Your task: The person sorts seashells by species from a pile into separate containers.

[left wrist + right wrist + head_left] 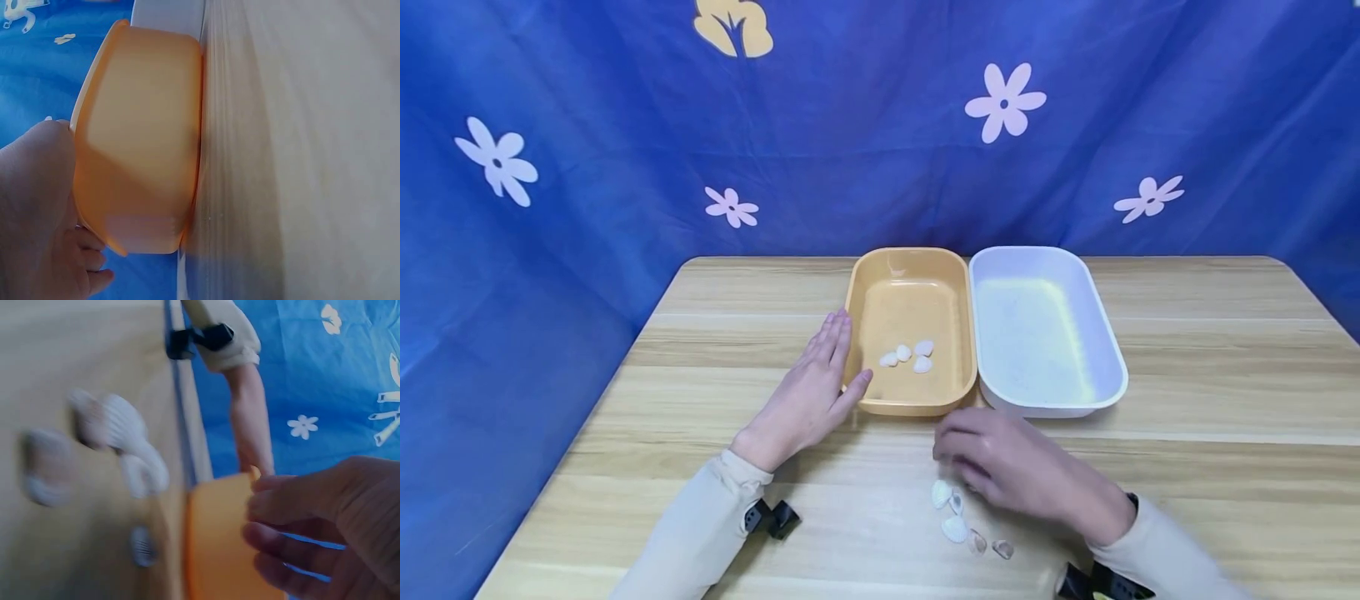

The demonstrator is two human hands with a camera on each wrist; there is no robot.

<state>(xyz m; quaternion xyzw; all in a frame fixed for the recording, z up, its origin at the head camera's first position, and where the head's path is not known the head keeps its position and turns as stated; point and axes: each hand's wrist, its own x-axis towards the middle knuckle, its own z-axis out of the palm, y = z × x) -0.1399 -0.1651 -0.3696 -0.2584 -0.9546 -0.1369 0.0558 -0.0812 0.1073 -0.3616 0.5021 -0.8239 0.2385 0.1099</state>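
Note:
At the left side of the orange tray (pixel 955 333), my left hand (pixel 808 396) rests on the rim, fingers along the outside and thumb over the near corner. In the left wrist view that hand (pixel 37 187) lies against the rim. Several pale shells (pixel 922 364) sit inside the tray. My right hand (pixel 1000 458) is just in front of the tray's near right corner, slightly blurred, fingers loosely bent. The right wrist view shows its thumb and fingers (pixel 294 503) with no shell visible between them. Several more shells (pixel 955 530) lie on the table below this hand.
A white tray (pixel 1030 333) stands right beside the orange one, with its inside bare. Both trays are near the back edge of the wood-grain table (pixel 737 333). Behind it hangs a blue cloth (pixel 865 125) printed with flowers.

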